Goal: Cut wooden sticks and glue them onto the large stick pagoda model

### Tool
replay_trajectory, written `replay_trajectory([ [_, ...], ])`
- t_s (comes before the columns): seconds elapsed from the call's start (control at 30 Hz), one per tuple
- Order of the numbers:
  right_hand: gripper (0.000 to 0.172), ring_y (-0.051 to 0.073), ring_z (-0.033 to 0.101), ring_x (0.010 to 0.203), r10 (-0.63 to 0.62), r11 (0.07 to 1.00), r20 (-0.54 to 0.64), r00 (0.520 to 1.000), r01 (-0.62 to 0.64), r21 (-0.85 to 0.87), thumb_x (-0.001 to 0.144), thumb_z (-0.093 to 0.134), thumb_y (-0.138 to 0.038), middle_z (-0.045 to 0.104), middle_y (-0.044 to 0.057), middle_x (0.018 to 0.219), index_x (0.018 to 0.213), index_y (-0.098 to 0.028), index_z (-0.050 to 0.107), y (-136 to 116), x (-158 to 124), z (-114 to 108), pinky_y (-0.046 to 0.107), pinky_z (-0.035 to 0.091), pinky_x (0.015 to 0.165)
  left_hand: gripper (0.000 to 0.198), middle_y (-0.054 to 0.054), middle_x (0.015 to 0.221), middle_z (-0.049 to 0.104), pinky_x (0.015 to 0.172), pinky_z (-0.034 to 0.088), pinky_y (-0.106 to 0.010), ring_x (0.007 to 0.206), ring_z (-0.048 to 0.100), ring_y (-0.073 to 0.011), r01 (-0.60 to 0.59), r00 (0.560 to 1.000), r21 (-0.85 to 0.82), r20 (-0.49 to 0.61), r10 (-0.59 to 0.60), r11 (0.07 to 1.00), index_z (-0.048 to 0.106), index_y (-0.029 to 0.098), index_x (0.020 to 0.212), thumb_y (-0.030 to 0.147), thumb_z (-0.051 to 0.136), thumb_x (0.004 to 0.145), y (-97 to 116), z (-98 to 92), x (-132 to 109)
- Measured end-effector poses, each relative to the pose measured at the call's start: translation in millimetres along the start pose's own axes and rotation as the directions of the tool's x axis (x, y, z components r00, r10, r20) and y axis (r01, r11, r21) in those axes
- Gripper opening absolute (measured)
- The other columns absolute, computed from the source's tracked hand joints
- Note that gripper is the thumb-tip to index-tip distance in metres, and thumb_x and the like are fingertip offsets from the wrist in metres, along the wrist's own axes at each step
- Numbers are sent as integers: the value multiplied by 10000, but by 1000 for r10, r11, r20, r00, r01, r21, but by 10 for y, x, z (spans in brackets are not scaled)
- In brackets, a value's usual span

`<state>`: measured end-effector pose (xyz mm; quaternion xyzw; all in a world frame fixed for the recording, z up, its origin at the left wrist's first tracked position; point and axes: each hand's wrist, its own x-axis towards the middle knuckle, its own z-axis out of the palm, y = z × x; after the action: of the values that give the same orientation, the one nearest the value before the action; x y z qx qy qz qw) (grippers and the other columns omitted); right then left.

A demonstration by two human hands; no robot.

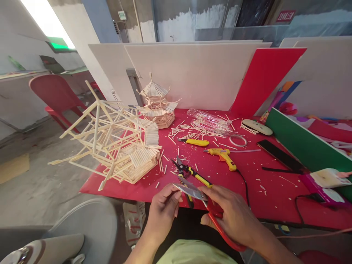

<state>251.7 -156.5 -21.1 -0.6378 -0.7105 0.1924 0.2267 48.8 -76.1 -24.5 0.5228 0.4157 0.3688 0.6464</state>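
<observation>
My right hand (231,212) grips the red handles of a pair of scissors (194,191), whose blades stand partly apart and point left. Close to the blade tips, my left hand (165,207) is closed in a pinch; whatever lies between its fingertips is too small to make out. Just beyond the scissors, black and yellow pruning shears (189,170) rest on the red table. To the left stands a large open frame of wooden sticks (110,139), partly roofed with rows of sticks. Behind it is a smaller stick pagoda (156,104).
A yellow utility knife (194,142), a yellow glue gun (224,156) with its cord, and a tape roll (238,140) lie on the red table (170,190). Farther back is a plastic bag of sticks (210,123). A black phone (279,156) lies right; a grey stool (90,223) stands lower left.
</observation>
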Motion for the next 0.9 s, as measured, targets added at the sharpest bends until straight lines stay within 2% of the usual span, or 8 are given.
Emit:
replay_trajectory([
  [0.2,629,257,662,923,-65,996,-39,997,62,-65,758,800,-443,667,66,1013,1306,-254,556,-25,50,51,370,537,780,237,25,649,506,424,298,-200,451,397,-64,-28,999,8,43,28,1000,698,171,876,404,659,859,-25,-98,-29],
  [0.33,602,254,665,888,-80,992,-58,995,73,-104,761,791,-472,670,70,974,1276,-237,585,-32,42,64,358,536,746,243,33,608,474,417,281,-200,437,375,-63,-22,998,3,59,21,1000,692,167,803,403,663,851,-27,-106,-25],
  [0.6,549,238,672,927,-44,997,10,999,44,66,793,760,-371,688,87,1079,1298,-235,593,-39,25,76,351,539,829,224,41,626,462,430,248,-187,446,357,-44,49,992,-44,115,-44,998,690,176,858,396,652,874,-91,-155,-21],
  [0.7,536,235,665,911,-45,992,31,999,41,118,804,750,-373,691,88,1060,1295,-221,600,-33,36,93,347,530,828,232,39,633,462,425,225,-187,443,344,-36,69,988,-67,139,-60,995,697,171,863,400,660,870,-110,-182,-23],
  [0.8,475,191,645,796,-12,978,85,996,-6,209,822,727,-381,694,41,937,1255,-216,624,-49,51,83,284,518,730,251,38,626,475,410,208,-188,423,329,-29,110,985,-114,147,-93,987,696,161,835,412,687,845,-117,-199,-23],
  [0.9,317,133,566,616,26,950,193,981,-84,301,862,677,-415,634,-39,729,1123,-237,674,-85,61,57,222,448,574,264,30,642,507,405,222,-184,428,361,-32,100,988,-104,127,-87,990,717,166,892,420,714,822,-118,-217,-8],
])
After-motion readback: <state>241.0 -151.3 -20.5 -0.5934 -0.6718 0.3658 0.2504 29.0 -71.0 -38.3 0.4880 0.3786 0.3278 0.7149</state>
